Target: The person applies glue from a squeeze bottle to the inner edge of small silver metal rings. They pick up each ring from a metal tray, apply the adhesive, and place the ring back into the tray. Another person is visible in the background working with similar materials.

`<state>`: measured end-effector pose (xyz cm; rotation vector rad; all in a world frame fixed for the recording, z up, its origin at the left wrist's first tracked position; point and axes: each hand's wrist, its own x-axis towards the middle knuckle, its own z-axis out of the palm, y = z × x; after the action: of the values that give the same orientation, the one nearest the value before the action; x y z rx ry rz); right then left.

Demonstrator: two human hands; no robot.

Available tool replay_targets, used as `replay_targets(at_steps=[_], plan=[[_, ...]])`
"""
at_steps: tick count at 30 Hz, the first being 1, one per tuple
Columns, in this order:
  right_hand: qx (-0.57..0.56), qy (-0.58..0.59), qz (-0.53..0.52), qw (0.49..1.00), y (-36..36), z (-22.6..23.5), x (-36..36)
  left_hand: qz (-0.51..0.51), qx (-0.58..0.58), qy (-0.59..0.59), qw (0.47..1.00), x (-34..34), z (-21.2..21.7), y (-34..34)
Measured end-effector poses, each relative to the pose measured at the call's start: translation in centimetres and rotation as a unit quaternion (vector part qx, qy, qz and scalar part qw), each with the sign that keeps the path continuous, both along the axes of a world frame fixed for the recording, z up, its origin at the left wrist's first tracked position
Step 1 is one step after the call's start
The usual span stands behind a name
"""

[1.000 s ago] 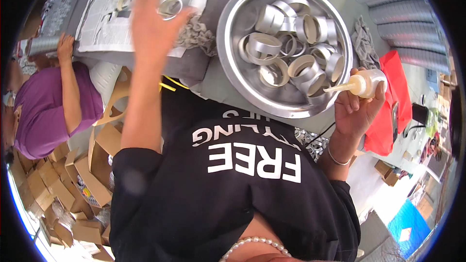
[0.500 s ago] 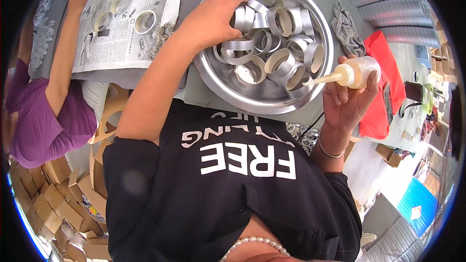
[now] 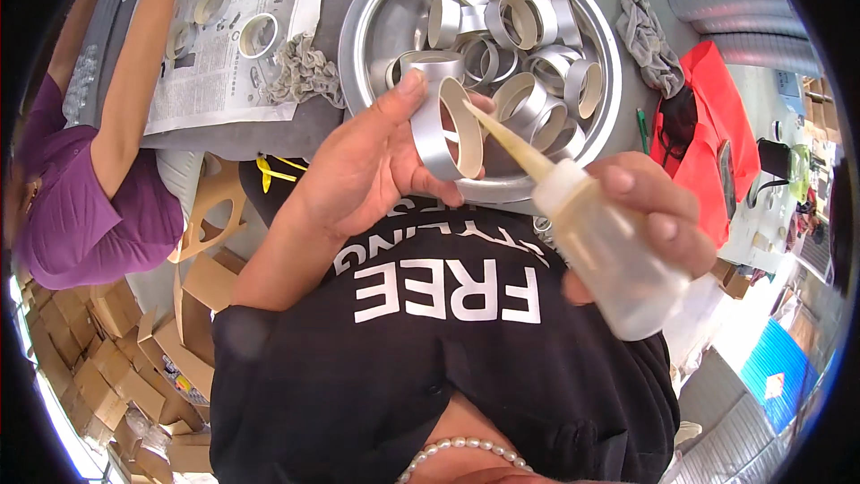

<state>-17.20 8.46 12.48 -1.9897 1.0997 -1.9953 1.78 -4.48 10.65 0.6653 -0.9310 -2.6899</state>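
My left hand (image 3: pixel 367 170) holds a silver metal ring (image 3: pixel 443 130) on edge, its pale inner face turned to the right. My right hand (image 3: pixel 645 224) grips a soft translucent squeeze bottle (image 3: pixel 600 251) of yellowish glue, and its long tapered nozzle (image 3: pixel 502 136) reaches into the ring's opening. Both hands are raised close in front of my black printed shirt. Just behind the ring stands a large round metal basin (image 3: pixel 376 18) filled with several more silver rings (image 3: pixel 528 27).
A person in a purple top (image 3: pixel 63 206) sits at my left, one arm (image 3: pixel 134 81) stretched over a newspaper (image 3: pixel 242 0) carrying rings. A crumpled cloth (image 3: pixel 300 72) lies by the basin, another rag (image 3: pixel 649 36) and a red bag (image 3: pixel 708 125) at right. Cardboard boxes (image 3: pixel 90 350) pile up lower left.
My left hand went from the newspaper to the basin, took a ring and lifted it toward me. My right hand brought the glue bottle up, its nozzle now in the ring.
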Motion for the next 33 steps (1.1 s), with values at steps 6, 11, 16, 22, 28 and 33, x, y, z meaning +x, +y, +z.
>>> replay_targets(at_steps=[6,11,16,22,28,33], plan=[[-0.062,0.156,-0.002,0.986,-1.0,-0.5,0.3,-0.007,0.055,-0.002,0.998,0.5,0.3,0.8],[-0.058,0.177,-0.008,0.982,-0.4,-0.5,0.5,0.041,-0.058,-0.014,0.997,1.0,0.6,1.1],[-0.013,0.121,-0.021,0.992,0.5,0.0,1.0,0.085,-0.185,-0.014,0.979,0.7,0.4,1.4],[0.099,0.01,0.006,0.995,1.8,0.7,0.4,0.12,-0.382,0.054,0.915,1.0,0.3,1.6],[0.209,-0.077,-0.097,0.97,1.1,0.5,-0.7,0.073,-0.607,0.075,0.788,1.3,1.2,0.6],[0.335,-0.283,-0.08,0.895,0.4,1.1,0.2,0.091,-0.696,0.139,0.699,0.6,0.2,0.3]])
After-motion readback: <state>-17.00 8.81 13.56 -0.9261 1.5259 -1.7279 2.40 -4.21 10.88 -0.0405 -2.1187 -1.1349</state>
